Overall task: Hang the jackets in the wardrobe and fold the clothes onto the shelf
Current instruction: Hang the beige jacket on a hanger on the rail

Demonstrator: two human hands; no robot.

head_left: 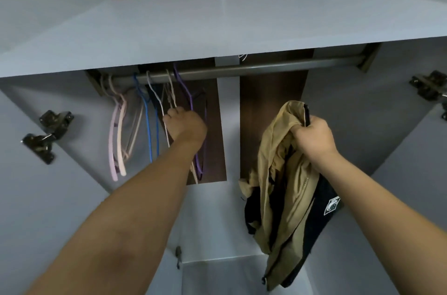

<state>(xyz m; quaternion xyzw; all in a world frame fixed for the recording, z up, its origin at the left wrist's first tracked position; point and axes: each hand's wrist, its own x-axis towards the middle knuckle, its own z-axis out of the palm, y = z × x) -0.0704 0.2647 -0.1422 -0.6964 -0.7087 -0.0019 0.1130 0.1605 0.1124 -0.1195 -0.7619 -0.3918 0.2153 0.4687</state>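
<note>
1. While the right hand (313, 136) grips it by a bunched upper edge at centre right of the frame, fingers curled tight around the fabric, the jacket (287, 198) hangs free inside the wardrobe, below the rail (266, 67) and touching nothing else.
2. It is tan with black panels; a black zip edge sticks up above the fist, and a small white diamond-shaped patch sits on a black panel at its lower right. The cloth is crumpled and folded over itself, its lowest corner reaching toward the bottom of the frame.
3. At centre left, the left hand (186, 125) reaches among the hangers (147, 113) on the rail; its fingers curl around a pale hanger, though the fingertips are hidden behind the hand.
4. Those hangers, pink, cream, blue, pale and purple, bunch at the rail's left end.
5. Across the upper frame runs a grey shelf (217, 24). Dark hinges (47, 135) sit at the left and right edges.
</note>
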